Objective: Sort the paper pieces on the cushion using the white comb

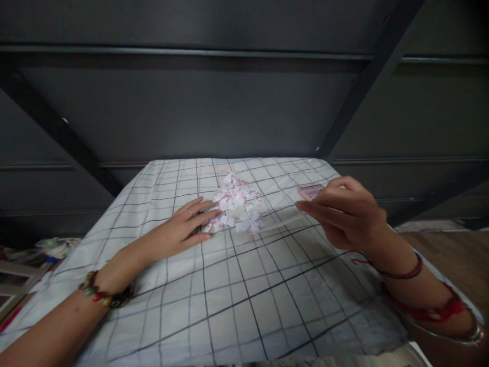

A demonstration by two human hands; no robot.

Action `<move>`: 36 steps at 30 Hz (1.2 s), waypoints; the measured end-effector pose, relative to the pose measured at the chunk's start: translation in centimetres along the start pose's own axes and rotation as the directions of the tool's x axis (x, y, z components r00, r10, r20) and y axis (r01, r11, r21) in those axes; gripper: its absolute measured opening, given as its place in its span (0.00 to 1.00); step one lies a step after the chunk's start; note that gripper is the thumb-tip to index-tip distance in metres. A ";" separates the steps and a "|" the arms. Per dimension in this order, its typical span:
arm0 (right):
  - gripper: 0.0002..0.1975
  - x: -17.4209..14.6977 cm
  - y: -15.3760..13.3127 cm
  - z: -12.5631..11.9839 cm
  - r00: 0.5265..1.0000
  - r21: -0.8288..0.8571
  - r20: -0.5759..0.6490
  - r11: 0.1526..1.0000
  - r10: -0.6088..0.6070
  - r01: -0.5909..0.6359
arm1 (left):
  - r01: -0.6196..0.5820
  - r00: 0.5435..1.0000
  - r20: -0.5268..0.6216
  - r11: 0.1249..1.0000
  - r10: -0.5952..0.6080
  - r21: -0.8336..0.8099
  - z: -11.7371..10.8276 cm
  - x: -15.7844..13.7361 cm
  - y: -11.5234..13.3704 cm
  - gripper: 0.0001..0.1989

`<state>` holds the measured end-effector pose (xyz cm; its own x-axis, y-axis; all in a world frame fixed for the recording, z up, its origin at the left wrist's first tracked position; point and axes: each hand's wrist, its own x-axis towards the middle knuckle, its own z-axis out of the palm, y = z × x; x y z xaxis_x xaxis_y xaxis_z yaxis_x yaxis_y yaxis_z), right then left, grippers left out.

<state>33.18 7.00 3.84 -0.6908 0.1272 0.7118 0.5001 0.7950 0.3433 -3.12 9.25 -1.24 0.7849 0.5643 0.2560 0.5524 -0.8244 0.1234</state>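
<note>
A heap of small white square pieces (239,196), paper by the look of them, with some pink among them, lies on the checked tablecloth (244,285). At its left edge rests my left hand (193,221), fingers spread and touching the pieces. My right hand (344,211) is raised to the right of the heap, thumb and fingers pinched on the edge of a clear plastic sheet or bag (282,221). That plastic stretches left towards the heap; whether the pieces lie in it or on it I cannot tell. Partly behind my right hand is a pink-edged phone (311,191).
Beyond the table's far edge stands a dark panelled wall (210,109) with metal bars. A pale frame (17,280) and some cluttered items are low at the left. Wooden floor (451,260) shows at the right.
</note>
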 end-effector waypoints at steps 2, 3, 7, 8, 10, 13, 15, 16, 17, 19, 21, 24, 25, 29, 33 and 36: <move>0.22 0.1 -0.1 -0.2 1.000 0.010 0.008 1.000 0.001 -0.001 | -0.002 1.000 0.001 1.000 0.002 0.002 0.0 0.0 0.0 0.22; 0.22 0.2 -0.1 -0.3 1.000 0.009 0.012 1.000 0.006 -0.006 | -0.001 1.000 0.001 1.000 0.001 0.003 0.0 0.0 0.1 0.23; 0.22 0.5 -0.2 -0.6 0.999 -0.027 0.035 1.000 0.005 -0.004 | 0.010 1.000 0.006 1.000 -0.010 -0.003 -0.2 0.0 0.2 0.23; 0.22 0.5 -0.2 -0.6 0.999 -0.026 0.047 1.000 -0.005 0.007 | 0.011 1.000 0.007 1.000 -0.011 -0.006 -0.2 0.0 0.2 0.23; 0.22 0.6 -0.2 -0.8 0.997 -0.006 0.070 1.000 -0.016 0.017 | 0.008 1.000 0.005 1.000 -0.008 -0.015 -0.3 0.0 0.2 0.23; 0.22 0.6 -0.2 -1.3 0.995 0.013 0.097 0.999 0.030 -0.032 | 0.003 1.000 0.002 1.000 -0.003 -0.028 -0.2 0.0 0.1 0.22; 0.22 0.8 -0.3 -1.6 0.992 0.005 0.112 0.999 0.051 -0.052 | -0.011 1.000 -0.008 1.000 0.011 -0.028 -0.2 0.1 0.0 0.22; 0.21 0.9 -0.4 -1.7 0.992 -0.001 0.118 0.999 0.050 -0.050 | -0.021 1.000 -0.014 0.999 0.020 -0.026 -0.1 0.1 -0.1 0.22; 0.21 1.0 -0.4 -1.8 0.992 -0.003 0.123 0.999 0.037 -0.037 | -0.030 0.999 -0.019 0.999 0.030 -0.022 -0.1 0.1 -0.2 0.22; 0.21 1.0 -0.6 -2.1 0.991 0.006 0.131 1.000 0.000 -0.001 | -0.043 0.999 -0.026 0.999 0.042 -0.019 0.0 0.1 -0.3 0.23; 0.20 1.0 -0.9 -2.4 0.991 0.026 0.133 0.999 -0.027 0.024 | -0.045 0.999 -0.029 0.999 0.044 -0.019 0.0 0.1 -0.4 0.23; 0.19 0.8 -1.5 -2.9 0.992 0.010 0.123 1.000 0.003 -0.004 | -0.052 0.998 -0.029 0.998 0.052 -0.022 0.0 0.1 -0.4 0.24; 0.18 0.7 -1.7 -3.0 0.993 -0.002 0.114 1.000 0.017 -0.017 | -0.055 0.998 -0.027 0.998 0.055 -0.022 0.0 0.1 -0.4 0.24; 0.17 0.8 -2.4 -3.4 0.994 0.028 0.109 0.999 0.027 -0.030 | -0.057 0.998 -0.016 0.998 0.056 -0.015 0.0 0.1 -0.2 0.23; 0.17 0.9 -2.5 -3.5 0.994 0.062 0.096 0.996 0.055 -0.061 | -0.052 0.999 -0.014 0.998 0.051 -0.020 -0.1 0.1 0.0 0.24; 0.17 0.8 -2.5 -3.3 0.994 0.026 0.092 0.998 0.053 -0.056 | -0.063 0.998 -0.001 0.997 0.063 -0.037 -0.3 0.1 0.4 0.26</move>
<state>33.11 3.16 5.61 -0.7083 0.2230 0.6698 0.5241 0.8017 0.2872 -2.90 8.93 -0.92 0.8182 0.5108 0.2638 0.4906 -0.8596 0.1427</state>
